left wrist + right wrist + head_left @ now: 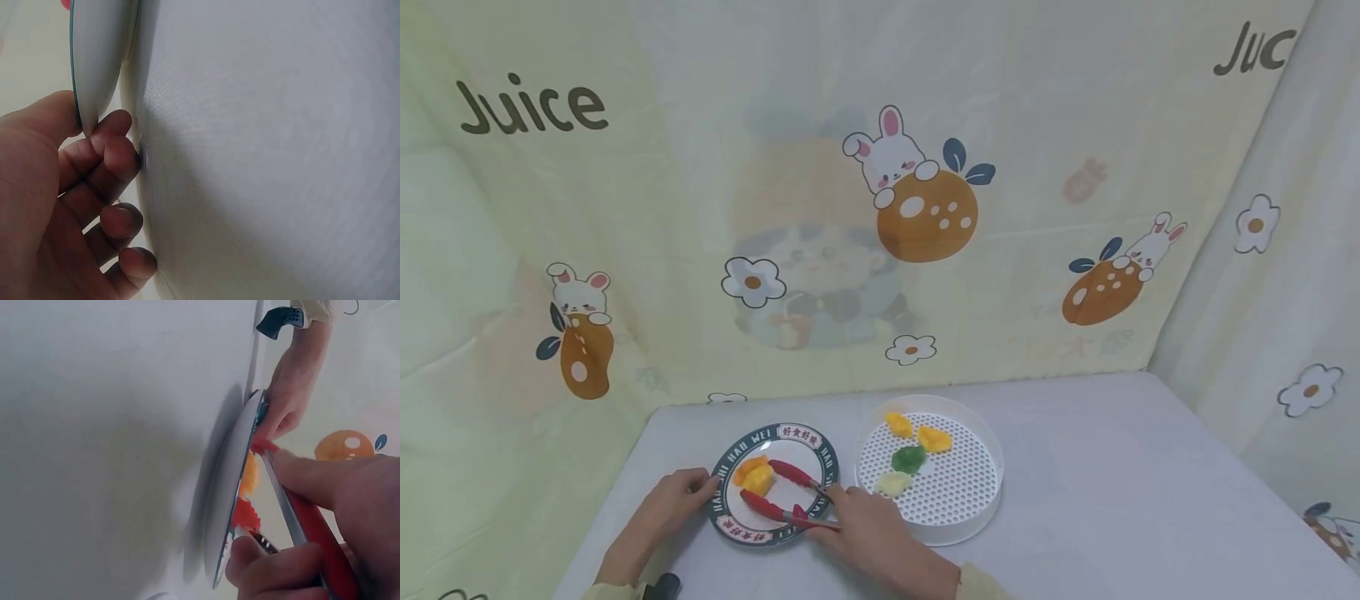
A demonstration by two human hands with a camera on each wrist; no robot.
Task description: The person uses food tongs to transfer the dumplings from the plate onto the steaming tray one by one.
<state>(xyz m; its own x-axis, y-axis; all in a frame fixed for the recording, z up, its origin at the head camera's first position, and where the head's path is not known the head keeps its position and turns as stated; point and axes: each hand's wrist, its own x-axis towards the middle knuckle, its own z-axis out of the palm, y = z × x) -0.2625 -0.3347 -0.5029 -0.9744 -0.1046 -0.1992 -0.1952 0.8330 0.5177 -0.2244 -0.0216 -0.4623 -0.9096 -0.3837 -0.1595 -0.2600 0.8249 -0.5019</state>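
Note:
My left hand (677,500) pinches the near-left rim of a round plate (727,527) with a dark lettered border. In the left wrist view the thumb lies over the plate rim (100,69), with a fingertip under it. My right hand (872,529) grips metal tongs (817,523) with red tips. The tips are spread on either side of a yellow dumpling-shaped piece (758,481), with an orange piece (747,468) right behind it on the plate. A pinkish-red bit (800,514) shows beside the lower tong arm. From the right wrist, the tongs (284,500) reach over the plate edge.
Right of the plate stands a round white steamer tray (955,521) with a perforated base. It holds two yellow pieces, among them one (935,439) toward the back, a green piece (908,459) and a pale piece (893,483). A printed curtain (820,192) rises behind the table.

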